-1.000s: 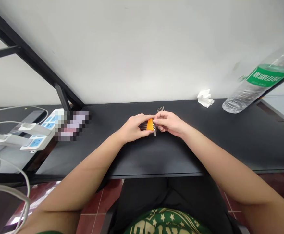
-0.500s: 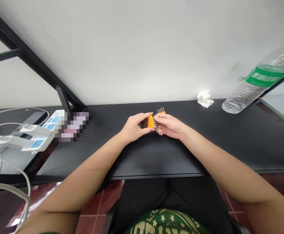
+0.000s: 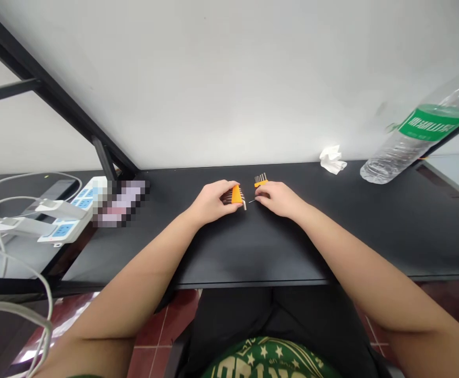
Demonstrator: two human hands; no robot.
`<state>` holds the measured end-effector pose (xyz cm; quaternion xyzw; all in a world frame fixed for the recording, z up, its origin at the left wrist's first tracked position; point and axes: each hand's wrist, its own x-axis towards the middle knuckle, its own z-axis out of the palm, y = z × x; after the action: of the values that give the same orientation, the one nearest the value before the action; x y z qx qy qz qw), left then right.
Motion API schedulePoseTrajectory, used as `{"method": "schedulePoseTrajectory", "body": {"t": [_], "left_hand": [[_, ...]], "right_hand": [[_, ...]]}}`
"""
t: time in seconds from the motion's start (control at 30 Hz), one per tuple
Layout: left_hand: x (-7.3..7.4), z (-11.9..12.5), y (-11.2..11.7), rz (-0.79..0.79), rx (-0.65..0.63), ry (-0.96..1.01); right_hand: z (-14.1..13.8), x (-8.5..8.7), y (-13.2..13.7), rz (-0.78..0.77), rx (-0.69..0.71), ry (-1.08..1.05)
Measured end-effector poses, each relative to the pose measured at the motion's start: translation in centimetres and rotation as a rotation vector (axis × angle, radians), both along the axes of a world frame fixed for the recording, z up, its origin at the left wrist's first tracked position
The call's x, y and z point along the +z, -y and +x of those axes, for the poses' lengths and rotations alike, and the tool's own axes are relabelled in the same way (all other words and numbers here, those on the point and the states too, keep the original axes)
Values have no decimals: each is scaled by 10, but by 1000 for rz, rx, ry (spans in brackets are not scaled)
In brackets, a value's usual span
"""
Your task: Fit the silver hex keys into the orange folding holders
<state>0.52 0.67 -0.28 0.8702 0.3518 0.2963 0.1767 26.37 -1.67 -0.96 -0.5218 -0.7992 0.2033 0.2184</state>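
Note:
My left hand [image 3: 212,201] grips an orange holder [image 3: 236,194] with several metal hex keys in it, held low over the black table [image 3: 229,247]. A short gap to the right, my right hand [image 3: 277,199] pinches one thin hex key [image 3: 253,200] whose tip points left toward the holder. Just behind my right hand a second orange holder [image 3: 260,181] with several keys rests on the table.
A crumpled white tissue [image 3: 332,159] lies at the back right. A clear water bottle [image 3: 422,131] with a green label leans at the far right. White power strips [image 3: 62,215] and cables sit at the left, beside a black metal frame [image 3: 103,157].
My hands have moved apart and lowered toward the table. My right hand has drawn a single key out of the holder, which my left hand shifted slightly left.

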Motion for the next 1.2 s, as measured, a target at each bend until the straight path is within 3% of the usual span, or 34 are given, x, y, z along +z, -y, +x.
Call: {"method": "schedulePoseTrajectory", "body": {"t": [0.13,0.37,0.47,0.67,0.77,1.2], "left_hand": [[-3,-6,-7,-102,22,16],[-5,-4,-7,-84,-8,-36],[-5,-4,-6,-69,-20,-40],[-1,-2,-2,-32,-71,-49],[2,0,1,-15,-98,-50],[2,1,3,-15,-144,-49]], "right_hand": [[2,5,3,11,-12,315],[-11,22,19,-180,-74,511],[-9,22,20,-139,-44,455],[-5,14,15,85,91,23],[-5,12,13,201,113,-82],[-2,9,15,429,174,75]]}}
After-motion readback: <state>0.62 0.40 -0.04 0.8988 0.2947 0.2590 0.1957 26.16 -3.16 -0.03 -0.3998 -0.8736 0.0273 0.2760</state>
